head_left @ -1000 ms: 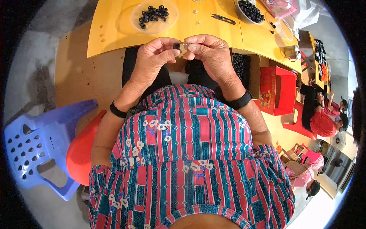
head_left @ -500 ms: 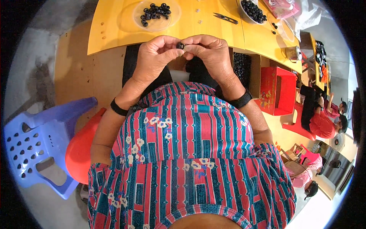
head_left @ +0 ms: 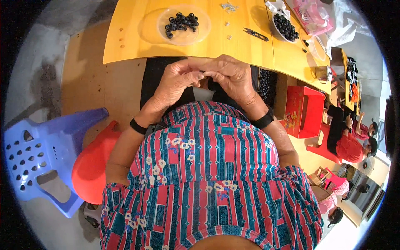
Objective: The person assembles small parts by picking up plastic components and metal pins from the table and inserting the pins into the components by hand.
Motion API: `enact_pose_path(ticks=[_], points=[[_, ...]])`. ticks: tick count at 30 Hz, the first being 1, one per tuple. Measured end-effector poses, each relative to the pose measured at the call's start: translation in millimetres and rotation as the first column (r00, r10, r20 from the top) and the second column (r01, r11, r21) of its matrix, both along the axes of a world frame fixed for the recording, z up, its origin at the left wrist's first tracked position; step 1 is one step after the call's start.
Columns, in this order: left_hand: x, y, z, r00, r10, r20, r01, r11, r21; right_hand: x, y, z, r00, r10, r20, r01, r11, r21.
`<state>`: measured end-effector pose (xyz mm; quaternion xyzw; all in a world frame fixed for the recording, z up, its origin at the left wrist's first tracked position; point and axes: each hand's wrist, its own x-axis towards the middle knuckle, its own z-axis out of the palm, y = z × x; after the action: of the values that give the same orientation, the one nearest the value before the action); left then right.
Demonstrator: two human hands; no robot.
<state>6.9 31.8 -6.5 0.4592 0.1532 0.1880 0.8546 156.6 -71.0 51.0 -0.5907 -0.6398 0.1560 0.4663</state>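
- The left hand [head_left: 177,81] and the right hand [head_left: 231,75] meet fingertip to fingertip just below the near edge of the yellow table [head_left: 233,43], above the person's lap.
- Both hands are curled nearly closed, thumbs and forefingers pinched together where they touch; whatever sits between the fingertips is too small and too hidden to make out.
- Each wrist wears a black band: one on the left wrist [head_left: 138,126], one on the right wrist [head_left: 263,121].
- On the table just beyond the hands lies a clear round plate [head_left: 164,35] carrying a cluster of black ring-shaped beads [head_left: 181,23].
- To the right of the plate lies a small pair of black snips [head_left: 255,34], and near the far edge a scatter of small silvery bits [head_left: 229,6].
- Farther right stands a white bowl [head_left: 275,25] filled with more black beads.
- Below the table on the right sits an open red box [head_left: 302,110].
- At the person's left stand a red plastic stool [head_left: 93,162] and a blue plastic chair [head_left: 37,154], side by side.
- At the far right another person in a red top [head_left: 348,146] sits low.
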Motion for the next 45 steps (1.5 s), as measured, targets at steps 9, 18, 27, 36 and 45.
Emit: enact_pose_path(ticks=[9,18,27,36,45], points=[[-9,5,-24,1.000,-0.007,0.030,0.014,0.974,-0.225,-4,13,-12,0.962,0.024,0.273,-0.046,0.996,0.073],[-3,5,-23,0.986,0.141,-0.083,-0.115,0.959,0.259,66,91,2,0.673,-0.169,0.720,0.154,0.984,0.087],[-2,0,-13,0.950,0.195,-0.245,-0.090,0.920,0.382,44,121,-2,0.241,0.205,0.949,0.436,0.850,-0.295],[-4,-3,-22,0.970,0.178,-0.163,-0.133,0.958,0.256,34,125,-4,0.376,0.191,0.907,0.408,0.845,-0.347],[-3,8,-30,0.961,0.145,-0.236,-0.062,0.942,0.329,37,142,-14,0.433,0.290,0.853,0.430,0.765,-0.479]])
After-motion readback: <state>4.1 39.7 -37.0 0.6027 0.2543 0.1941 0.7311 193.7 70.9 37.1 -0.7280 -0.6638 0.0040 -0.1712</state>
